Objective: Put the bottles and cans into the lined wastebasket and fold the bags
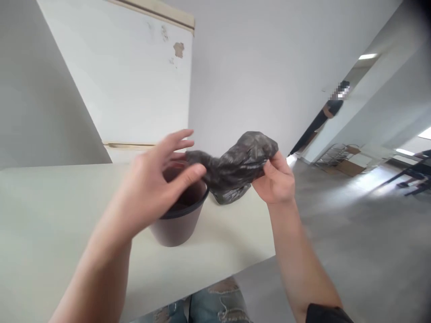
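A crumpled dark grey plastic bag [235,163] hangs in the air above a pale table [50,215]. My right hand [276,177] pinches the bag's right end between thumb and fingers. My left hand [158,177] pinches its left tip between thumb and forefinger, with the other fingers spread. Below and behind my left hand stands a small dark round bin [180,220] on the table, its mouth partly hidden by the hand.
A white refrigerator [134,76] stands behind the table against a pale wall. Grey floor stretches to the right, with cardboard boxes [352,163] and a wire rack far off. Another person [325,114] in dark clothes stands in the distant corridor. My knees in torn jeans [215,305] show below the table edge.
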### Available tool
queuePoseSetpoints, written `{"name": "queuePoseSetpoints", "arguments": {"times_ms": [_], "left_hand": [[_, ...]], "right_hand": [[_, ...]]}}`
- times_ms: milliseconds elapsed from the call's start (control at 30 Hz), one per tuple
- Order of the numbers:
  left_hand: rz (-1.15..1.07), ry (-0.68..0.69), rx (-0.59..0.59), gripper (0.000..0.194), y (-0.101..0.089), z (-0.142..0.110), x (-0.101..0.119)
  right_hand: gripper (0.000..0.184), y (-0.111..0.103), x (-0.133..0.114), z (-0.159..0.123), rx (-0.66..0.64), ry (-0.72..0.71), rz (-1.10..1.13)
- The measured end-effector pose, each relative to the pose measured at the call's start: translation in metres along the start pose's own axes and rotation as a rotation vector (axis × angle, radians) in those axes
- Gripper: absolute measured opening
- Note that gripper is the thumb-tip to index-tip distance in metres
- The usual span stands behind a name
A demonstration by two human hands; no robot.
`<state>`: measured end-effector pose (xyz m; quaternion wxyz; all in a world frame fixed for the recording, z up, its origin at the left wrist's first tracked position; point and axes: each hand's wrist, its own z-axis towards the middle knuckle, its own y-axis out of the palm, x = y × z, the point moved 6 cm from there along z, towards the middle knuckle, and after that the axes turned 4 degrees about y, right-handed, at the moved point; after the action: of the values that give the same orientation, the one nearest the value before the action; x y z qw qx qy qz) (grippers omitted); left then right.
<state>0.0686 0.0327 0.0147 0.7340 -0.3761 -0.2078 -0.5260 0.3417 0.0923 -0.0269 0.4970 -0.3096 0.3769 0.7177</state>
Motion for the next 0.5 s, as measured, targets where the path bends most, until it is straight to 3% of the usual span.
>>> {"name": "queuePoseSetpoints", "arguments": {"times_ms": [67,167,300,400,500], "left_hand": [[-0.041,0.021,-0.027,0.049,0.007,-0.001,0.002],[-0.042,0.034,0.054,0.023,-0.004,0.003,-0.001],[-0.082,-0.009,0.249,0.031,-0.031,0.008,-0.011],[-0.075,-0.038,0.335,0.037,-0.04,0.01,-0.019],[-0.038,-0.038,0.348,0.041,-0.041,0.012,-0.024]], "right_hand": [[0.044,0.022,0.002,0.014,-0.068,-0.041,-0.009],[0.05,0.046,0.001,0.031,-0.147,-0.096,0.001],[0.039,0.068,-0.007,0.044,-0.198,-0.051,-0.001],[0.028,0.075,-0.014,0.04,-0.179,0.012,0.001],[0.029,0.081,-0.015,0.032,-0.336,0.122,-0.034]]}}
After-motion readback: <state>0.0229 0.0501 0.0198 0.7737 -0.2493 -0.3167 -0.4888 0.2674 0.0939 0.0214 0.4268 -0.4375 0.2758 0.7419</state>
